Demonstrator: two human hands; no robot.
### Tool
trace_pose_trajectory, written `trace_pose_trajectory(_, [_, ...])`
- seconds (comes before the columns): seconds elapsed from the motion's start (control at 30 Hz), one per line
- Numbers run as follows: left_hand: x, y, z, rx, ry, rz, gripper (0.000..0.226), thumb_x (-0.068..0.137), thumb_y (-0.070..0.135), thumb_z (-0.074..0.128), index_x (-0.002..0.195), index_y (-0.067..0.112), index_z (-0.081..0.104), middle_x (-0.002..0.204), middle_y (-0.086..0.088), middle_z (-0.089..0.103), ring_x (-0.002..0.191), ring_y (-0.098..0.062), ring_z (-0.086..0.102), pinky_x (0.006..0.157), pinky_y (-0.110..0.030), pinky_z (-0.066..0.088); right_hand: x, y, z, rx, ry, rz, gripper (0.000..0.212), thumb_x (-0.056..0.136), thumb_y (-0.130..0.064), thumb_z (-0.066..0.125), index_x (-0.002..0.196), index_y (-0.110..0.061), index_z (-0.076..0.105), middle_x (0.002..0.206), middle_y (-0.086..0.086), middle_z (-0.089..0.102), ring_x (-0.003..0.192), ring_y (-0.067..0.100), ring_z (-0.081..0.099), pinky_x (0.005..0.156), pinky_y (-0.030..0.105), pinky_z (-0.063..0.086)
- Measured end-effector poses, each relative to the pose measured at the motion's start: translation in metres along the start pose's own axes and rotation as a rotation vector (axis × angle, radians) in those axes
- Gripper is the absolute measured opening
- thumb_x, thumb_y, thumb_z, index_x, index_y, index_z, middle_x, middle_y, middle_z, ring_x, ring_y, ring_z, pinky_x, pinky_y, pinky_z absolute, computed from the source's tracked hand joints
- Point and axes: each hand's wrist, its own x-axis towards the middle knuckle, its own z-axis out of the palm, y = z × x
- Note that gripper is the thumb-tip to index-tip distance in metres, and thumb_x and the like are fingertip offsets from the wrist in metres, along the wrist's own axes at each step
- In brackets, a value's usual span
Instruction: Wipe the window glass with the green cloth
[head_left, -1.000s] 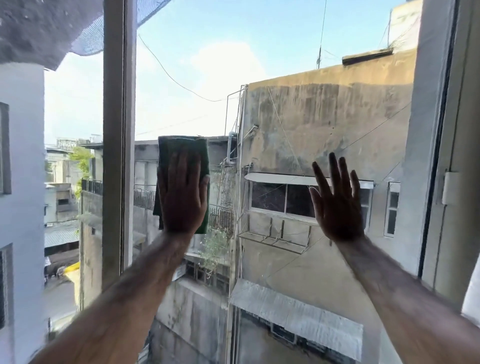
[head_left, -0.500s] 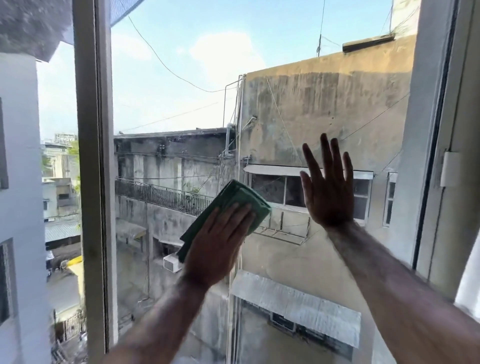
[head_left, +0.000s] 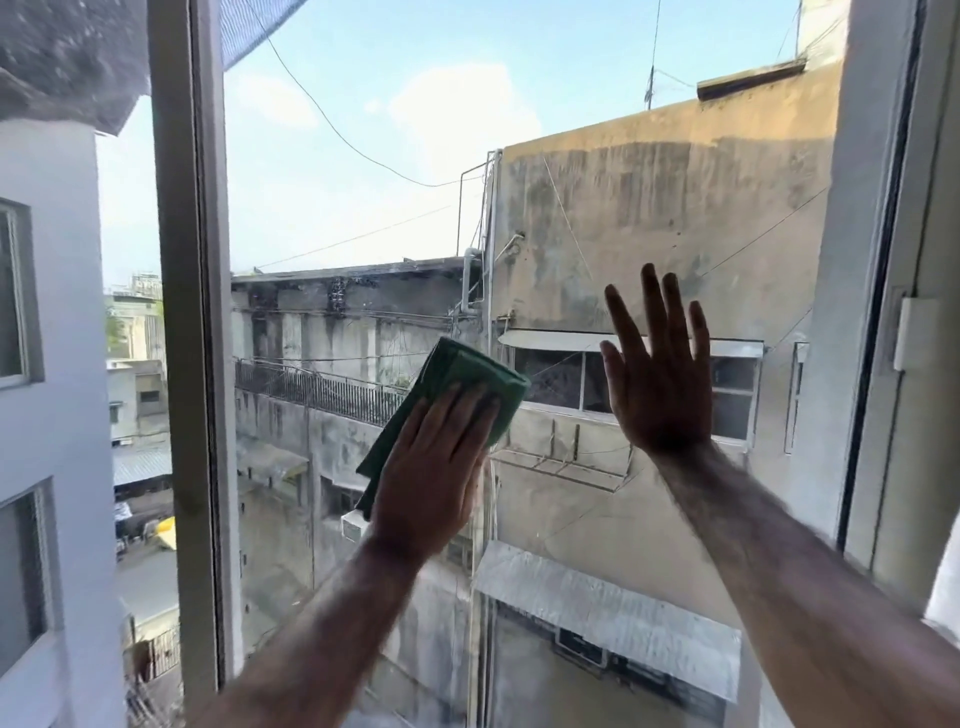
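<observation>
Pressing the cloth (head_left: 470, 382) flat to the glass (head_left: 363, 182) mid-pane, your left hand (head_left: 431, 467) held its fingers straight to spread pressure. Your right hand (head_left: 657, 384), fingers splayed and holding nothing, apparently braced on the pane for balance; contact was unclear.

Left hand (head_left: 434, 467) flat, fingers straight; right hand (head_left: 657, 374) splayed, seemingly flat

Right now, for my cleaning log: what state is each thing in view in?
cloth: folded, flat on the glass under the left hand.
left hand: fingers straight, pressing the cloth.
right hand: fingers spread, at the glass, holding nothing.
glass: streaky low down.
</observation>
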Motion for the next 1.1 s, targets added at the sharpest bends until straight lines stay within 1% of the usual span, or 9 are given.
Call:
trace_pose_trajectory(0.13, [0.011, -0.039, -0.016, 0.031, 0.029, 0.058, 0.049, 0.110, 0.031, 0.048, 0.157, 0.021, 0.037, 0.161, -0.008, 0.046, 0.152, -0.027, 0.039, 0.124, -0.050, 0.038, -0.001, -0.003, -0.002, 0.013, -0.016, 0.012, 0.057, 0.118, -0.040, 0.034, 0.173, -0.027, 0.025, 0.183, 0.014, 0.017, 0.171, 0.031, 0.015, 0.137, 0.058, 0.021])
trace_pose_trajectory(0.37, [0.121, -0.003, -0.008, -0.023, 0.266, -0.344, 0.046, 0.108, 0.022, 0.051, 0.153, 0.014, 0.047, 0.158, -0.008, 0.050, 0.147, -0.029, 0.045, 0.119, -0.051, 0.042, 0.000, -0.003, -0.004, 0.026, -0.010, 0.006, 0.056, 0.119, -0.039, 0.035, 0.172, -0.025, 0.029, 0.181, 0.016, 0.022, 0.170, 0.033, 0.019, 0.135, 0.060, 0.025])
trace_pose_trajectory(0.5, [0.038, 0.055, 0.012, -0.049, 0.070, -0.034, 0.058, 0.101, 0.022, 0.058, 0.156, 0.020, 0.040, 0.162, -0.002, 0.043, 0.149, -0.025, 0.038, 0.121, -0.048, 0.037, 0.002, -0.002, -0.007, 0.017, -0.017, 0.008, 0.055, 0.118, -0.039, 0.036, 0.172, -0.025, 0.030, 0.181, 0.016, 0.023, 0.170, 0.034, 0.020, 0.135, 0.060, 0.025])
trace_pose_trajectory(0.6, [0.022, 0.018, 0.002, 0.007, -0.015, 0.118, 0.053, 0.101, 0.024, 0.058, 0.152, 0.020, 0.045, 0.158, -0.004, 0.049, 0.145, -0.025, 0.044, 0.118, -0.047, 0.043, 0.001, -0.003, -0.006, 0.019, -0.011, 0.005, 0.056, 0.118, -0.040, 0.034, 0.172, -0.026, 0.029, 0.181, 0.016, 0.022, 0.170, 0.033, 0.019, 0.136, 0.059, 0.024])
trace_pose_trajectory(0.73, [0.071, -0.037, -0.018, 0.078, 0.135, -0.135, 0.040, 0.107, 0.023, 0.052, 0.146, 0.013, 0.054, 0.152, -0.010, 0.056, 0.141, -0.029, 0.051, 0.114, -0.048, 0.048, -0.001, 0.000, -0.002, 0.002, 0.012, -0.006, 0.057, 0.118, -0.039, 0.035, 0.173, -0.027, 0.025, 0.182, 0.015, 0.021, 0.171, 0.032, 0.017, 0.136, 0.058, 0.024])
trace_pose_trajectory(0.87, [0.094, 0.011, -0.004, 0.001, 0.250, -0.428, 0.044, 0.105, 0.020, 0.051, 0.148, 0.012, 0.051, 0.155, -0.009, 0.053, 0.143, -0.031, 0.047, 0.114, -0.050, 0.045, -0.001, 0.000, 0.000, 0.006, 0.015, -0.009, 0.057, 0.119, -0.040, 0.033, 0.174, -0.028, 0.023, 0.182, 0.016, 0.021, 0.170, 0.033, 0.019, 0.137, 0.057, 0.022])
trace_pose_trajectory(0.97, [0.057, 0.051, 0.008, -0.051, 0.100, -0.155, 0.051, 0.104, 0.025, 0.054, 0.153, 0.018, 0.045, 0.159, -0.004, 0.048, 0.143, -0.028, 0.045, 0.116, -0.052, 0.043, 0.001, 0.001, -0.001, 0.001, 0.014, -0.002, 0.057, 0.119, -0.040, 0.035, 0.173, -0.027, 0.024, 0.181, 0.016, 0.023, 0.170, 0.033, 0.020, 0.136, 0.058, 0.023])
trace_pose_trajectory(1.03, [0.023, 0.025, 0.003, -0.004, -0.011, 0.095, 0.052, 0.105, 0.030, 0.051, 0.155, 0.021, 0.040, 0.161, -0.002, 0.044, 0.146, -0.026, 0.042, 0.121, -0.050, 0.038, -0.002, 0.001, -0.003, 0.010, 0.017, -0.002, 0.057, 0.119, -0.039, 0.036, 0.173, -0.027, 0.024, 0.181, 0.016, 0.022, 0.170, 0.033, 0.020, 0.136, 0.058, 0.024])
trace_pose_trajectory(1.1, [0.011, -0.029, -0.009, 0.054, -0.002, 0.115, 0.049, 0.107, 0.028, 0.051, 0.154, 0.017, 0.042, 0.158, -0.007, 0.047, 0.147, -0.029, 0.042, 0.121, -0.053, 0.039, -0.002, 0.000, -0.001, 0.008, 0.024, -0.001, 0.057, 0.119, -0.039, 0.036, 0.174, -0.028, 0.024, 0.182, 0.015, 0.022, 0.170, 0.032, 0.019, 0.136, 0.057, 0.024])
